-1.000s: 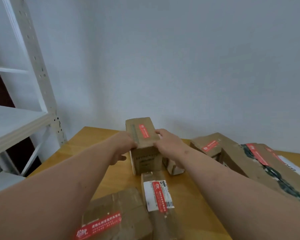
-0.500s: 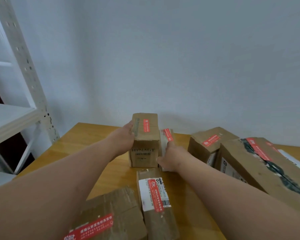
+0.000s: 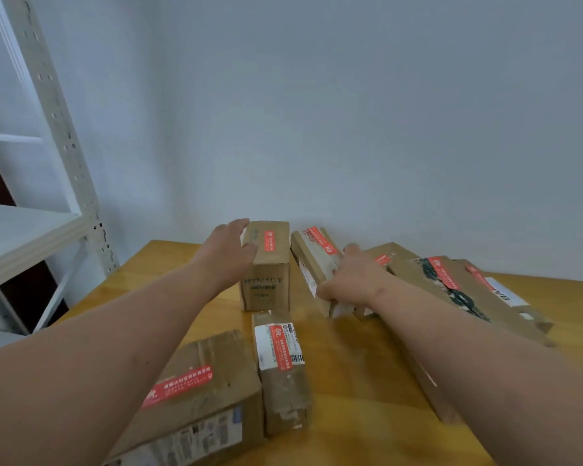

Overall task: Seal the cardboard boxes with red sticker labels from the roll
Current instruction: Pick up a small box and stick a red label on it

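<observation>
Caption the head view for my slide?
Left hand on upright box, right hand gripping tilted neighbouring box.

Your left hand [image 3: 228, 252] has let go of the upright box [image 3: 266, 264], which a second ago it gripped from the left; now only its fingers rest against the box's top left edge. The box has been set further back on the table [image 3: 350, 358], near the wall. Your right hand [image 3: 349, 280] has left that box and now grips the slim box [image 3: 312, 260] beside it, tilting it rightward.
</observation>
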`<state>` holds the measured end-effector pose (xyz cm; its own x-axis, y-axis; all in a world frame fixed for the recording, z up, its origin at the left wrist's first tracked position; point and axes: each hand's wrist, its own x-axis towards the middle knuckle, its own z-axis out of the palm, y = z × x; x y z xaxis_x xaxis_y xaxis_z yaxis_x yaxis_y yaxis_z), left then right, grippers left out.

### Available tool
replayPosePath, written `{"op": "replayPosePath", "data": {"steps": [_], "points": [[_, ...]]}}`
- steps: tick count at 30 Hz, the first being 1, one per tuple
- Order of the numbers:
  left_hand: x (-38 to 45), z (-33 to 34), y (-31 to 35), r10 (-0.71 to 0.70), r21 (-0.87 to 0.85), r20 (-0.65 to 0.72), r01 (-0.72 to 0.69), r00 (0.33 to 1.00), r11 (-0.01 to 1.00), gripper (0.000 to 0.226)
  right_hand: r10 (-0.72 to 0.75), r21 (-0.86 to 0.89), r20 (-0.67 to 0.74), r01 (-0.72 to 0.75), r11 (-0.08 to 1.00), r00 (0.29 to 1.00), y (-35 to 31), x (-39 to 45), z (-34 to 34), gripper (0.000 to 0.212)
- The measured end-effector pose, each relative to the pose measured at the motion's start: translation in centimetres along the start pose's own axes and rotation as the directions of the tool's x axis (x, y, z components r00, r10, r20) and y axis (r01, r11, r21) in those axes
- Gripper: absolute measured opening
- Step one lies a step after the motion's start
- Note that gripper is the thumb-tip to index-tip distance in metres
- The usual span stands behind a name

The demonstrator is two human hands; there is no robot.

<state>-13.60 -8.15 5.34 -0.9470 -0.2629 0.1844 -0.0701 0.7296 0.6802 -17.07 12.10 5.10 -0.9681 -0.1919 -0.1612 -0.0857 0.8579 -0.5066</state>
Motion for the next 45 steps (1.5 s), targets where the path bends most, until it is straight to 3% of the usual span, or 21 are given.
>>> {"op": "replayPosePath", "data": {"steps": [7, 10, 14, 19, 24, 30, 34, 39, 45], "points": [[-6.3, -0.8, 4.9, 0.075, 0.011, -0.001, -0.075, 0.997, 0.997, 0.048, -0.155, -0.093, 0.096, 0.164, 0.982, 0.983, 2.8, -9.4, -4.3, 0.089], [-9.6, -0.4, 6.5, 0.102, -0.044, 0.053, -0.099, 0.993, 0.994, 0.028, -0.180, -0.197, 0.158, 0.210, 0.958, 0.971, 4.5, -12.6, -4.3, 0.091], [-13.6, 0.7, 7.1, 0.138, 0.029, 0.335, -0.157, 0.932, 0.987, 0.087, -0.180, -0.262, 0.250, 0.246, 0.933, 0.951, 6.6, -16.2, -3.0, 0.083], [-18.3, 3.7, 6.4, 0.049, 0.259, 0.616, -0.261, 0.786, 0.930, 0.093, -0.137, -0.301, 0.364, 0.256, 0.919, 0.921, 8.9, -18.5, -0.2, 0.083], [-20.6, 5.5, 3.3, 0.015, 0.316, 0.584, -0.244, 0.812, 0.917, 0.079, -0.097, -0.347, 0.407, 0.252, 0.904, 0.908, 10.8, -19.5, 1.8, 0.079], [-21.3, 6.0, 1.6, 0.004, 0.251, 0.535, -0.163, 0.845, 0.954, 0.065, -0.110, -0.184, 0.367, 0.188, 0.965, 0.924, 11.6, -18.7, 3.1, 0.057], [-21.3, 6.2, 1.6, -0.005, 0.205, 0.518, -0.118, 0.855, 0.972, 0.058, -0.133, -0.106, 0.329, 0.177, 0.979, 0.935, 11.3, -18.0, 3.8, 0.057], [-21.2, 6.3, 1.2, -0.079, 0.144, 0.429, 0.018, 0.900, 0.989, 0.054, -0.127, -0.090, 0.368, 0.171, 0.981, 0.921, 10.9, -17.2, 4.7, 0.066], [-21.2, 5.9, 1.1, -0.262, 0.009, 0.464, 0.291, 0.846, 0.957, 0.033, -0.110, -0.086, 0.427, 0.162, 0.983, 0.898, 11.3, -16.8, 4.9, 0.063]]}}
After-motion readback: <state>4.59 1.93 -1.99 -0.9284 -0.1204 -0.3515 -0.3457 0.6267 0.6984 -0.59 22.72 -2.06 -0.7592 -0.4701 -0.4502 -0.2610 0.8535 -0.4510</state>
